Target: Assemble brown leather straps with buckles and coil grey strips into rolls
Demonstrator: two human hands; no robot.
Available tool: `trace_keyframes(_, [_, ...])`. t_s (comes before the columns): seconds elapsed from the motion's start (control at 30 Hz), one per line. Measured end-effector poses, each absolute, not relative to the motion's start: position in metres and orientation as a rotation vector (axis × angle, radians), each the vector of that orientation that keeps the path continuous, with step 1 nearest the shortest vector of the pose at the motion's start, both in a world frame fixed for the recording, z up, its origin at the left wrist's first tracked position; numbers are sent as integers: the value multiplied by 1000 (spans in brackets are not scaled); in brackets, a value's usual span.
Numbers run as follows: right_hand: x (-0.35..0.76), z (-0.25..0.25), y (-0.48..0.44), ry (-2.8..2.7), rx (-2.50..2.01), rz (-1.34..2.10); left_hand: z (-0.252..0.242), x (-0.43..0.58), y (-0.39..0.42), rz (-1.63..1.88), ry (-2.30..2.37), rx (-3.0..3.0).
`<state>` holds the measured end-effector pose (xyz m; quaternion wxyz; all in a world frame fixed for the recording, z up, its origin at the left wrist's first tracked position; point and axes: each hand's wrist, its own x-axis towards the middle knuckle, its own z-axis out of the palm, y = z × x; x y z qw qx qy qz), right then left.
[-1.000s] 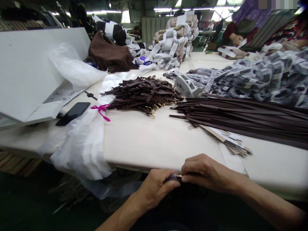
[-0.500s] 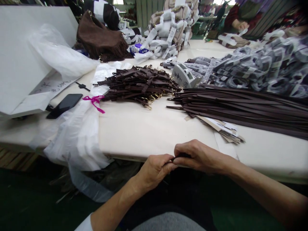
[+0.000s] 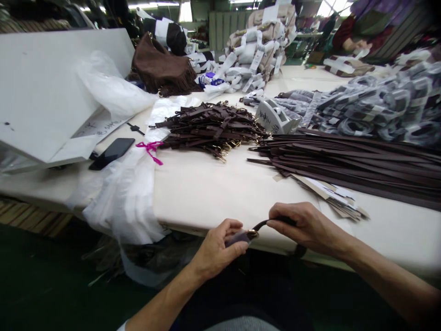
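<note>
At the table's front edge my left hand (image 3: 220, 246) is closed round a dark strap end with a gold metal ring (image 3: 253, 234); part of it looks wrapped in film. My right hand (image 3: 303, 225), just to the right, pinches a thin dark brown strap (image 3: 261, 225) that runs to the ring. Beyond the hands lies a pile of short brown straps with gold clasps (image 3: 220, 124). To its right is a stack of long brown straps (image 3: 358, 161), with paper strips (image 3: 334, 195) near its front edge.
A tape dispenser (image 3: 274, 117) stands behind the straps. Wrapped grey straps (image 3: 382, 101) heap at the right. On the left are plastic bags (image 3: 127, 197) with a pink tie, a black phone (image 3: 112, 153) and a white board (image 3: 44, 87). A brown bag (image 3: 160, 64) and another person (image 3: 358, 43) are behind.
My hands have moved apart, showing the gold ring and the strap between them. My right hand has shifted right. The whole view has moved slightly, so the table things appear further right and lower.
</note>
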<state>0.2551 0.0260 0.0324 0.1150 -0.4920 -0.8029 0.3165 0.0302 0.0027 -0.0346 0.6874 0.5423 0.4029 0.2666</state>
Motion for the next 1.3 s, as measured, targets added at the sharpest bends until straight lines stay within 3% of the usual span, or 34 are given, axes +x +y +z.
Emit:
trace_keyframes(0.27, [239, 32, 20, -2574, -1386, 930, -27, 30, -1, 573, 1086, 1372])
trace_keyframes(0.63, [231, 14, 14, -2913, -935, 452, -35, 35, -6, 577, 888, 1109])
trace_keyframes(0.87, [226, 22, 13, -2899, -774, 238, -31, 25, -4, 578, 1133, 1439])
trace_keyframes(1.03, [230, 28, 7, -2874, -461, -131, -24, 20, -3, 592, 1013, 1469])
trace_keyframes(1.3, [240, 43, 2, -2878, -239, -189, -21, 7, 4, 486, 719, 1103])
